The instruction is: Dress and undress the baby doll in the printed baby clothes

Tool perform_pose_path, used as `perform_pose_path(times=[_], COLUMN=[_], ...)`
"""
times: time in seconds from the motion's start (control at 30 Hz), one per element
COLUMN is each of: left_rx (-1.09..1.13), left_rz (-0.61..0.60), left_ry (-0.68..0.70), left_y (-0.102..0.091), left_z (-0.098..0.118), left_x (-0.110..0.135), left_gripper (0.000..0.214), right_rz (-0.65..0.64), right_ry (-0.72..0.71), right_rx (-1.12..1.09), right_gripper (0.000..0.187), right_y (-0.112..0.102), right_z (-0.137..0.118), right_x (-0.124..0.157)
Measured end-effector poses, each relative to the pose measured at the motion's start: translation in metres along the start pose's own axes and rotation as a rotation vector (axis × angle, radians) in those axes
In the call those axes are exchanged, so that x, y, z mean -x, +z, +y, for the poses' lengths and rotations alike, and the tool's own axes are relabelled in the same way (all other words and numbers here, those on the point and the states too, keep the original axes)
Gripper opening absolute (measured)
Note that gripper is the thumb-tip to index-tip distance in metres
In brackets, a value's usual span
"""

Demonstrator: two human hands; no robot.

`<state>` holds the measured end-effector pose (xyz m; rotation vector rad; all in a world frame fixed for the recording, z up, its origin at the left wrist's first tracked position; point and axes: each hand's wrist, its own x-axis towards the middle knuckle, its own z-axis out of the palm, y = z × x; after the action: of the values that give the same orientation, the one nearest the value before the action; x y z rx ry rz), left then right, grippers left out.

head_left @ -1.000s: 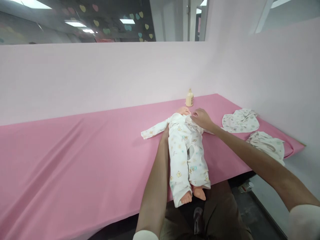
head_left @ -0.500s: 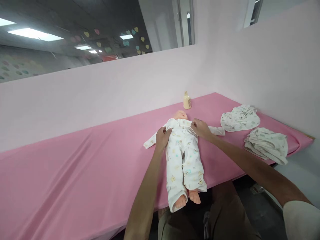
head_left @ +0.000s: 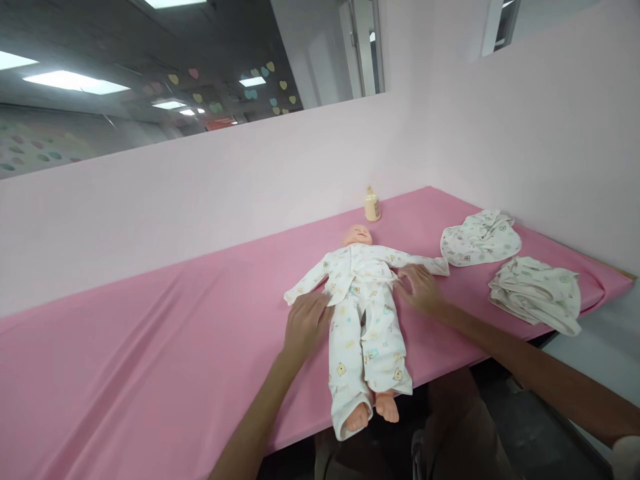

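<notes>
A baby doll [head_left: 364, 313] lies on its back on the pink table [head_left: 150, 347], feet over the front edge. It wears a white printed top and trousers. My left hand [head_left: 306, 321] rests at the doll's left hip, fingers stretched out beside the trousers. My right hand [head_left: 421, 287] lies flat at the doll's other side, fingers spread near the waist and under the outstretched sleeve. Neither hand holds anything.
A small cream bottle [head_left: 372, 205] stands by the back wall beyond the doll's head. Two heaps of white printed baby clothes lie on the right: one [head_left: 477, 238] further back, one [head_left: 537, 293] near the table's right edge. Pale pink walls close the back and right.
Both hands have let go of the doll's top at the chest and slid down and outward to its waist. The view has tilted and shifted slightly.
</notes>
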<state>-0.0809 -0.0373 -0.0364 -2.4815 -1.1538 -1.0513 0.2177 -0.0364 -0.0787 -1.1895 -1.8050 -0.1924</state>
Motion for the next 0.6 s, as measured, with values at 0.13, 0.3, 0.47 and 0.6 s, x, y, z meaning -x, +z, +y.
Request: perform_pose_path(times=[0.13,0.3,0.47,0.6], left_rx=[0.035,0.089,0.119,0.055], left_rz=[-0.062,-0.160,-0.284,-0.374], left_ry=[-0.394,-0.685,-0.664,-0.690], left_y=[0.009,0.020,0.029,0.026], left_z=[0.008,0.008,-0.003,-0.008], left_x=[-0.001,-0.015,-0.011,-0.010], left_gripper=[0.019,0.028,0.021,0.022], right_rz=[-0.048,-0.192,-0.345,-0.443], right_ry=[0.100,0.406,0.523,0.501], right_rx=[0.107,0.135,0.117,0.074], right_gripper=[0.030,0.015,0.033,0.039], right_y=[0.011,0.011,0.003,-0.004], right_z=[-0.010,-0.013,-0.007,-0.005], right_x=[0.000,-0.008,-0.014,-0.011])
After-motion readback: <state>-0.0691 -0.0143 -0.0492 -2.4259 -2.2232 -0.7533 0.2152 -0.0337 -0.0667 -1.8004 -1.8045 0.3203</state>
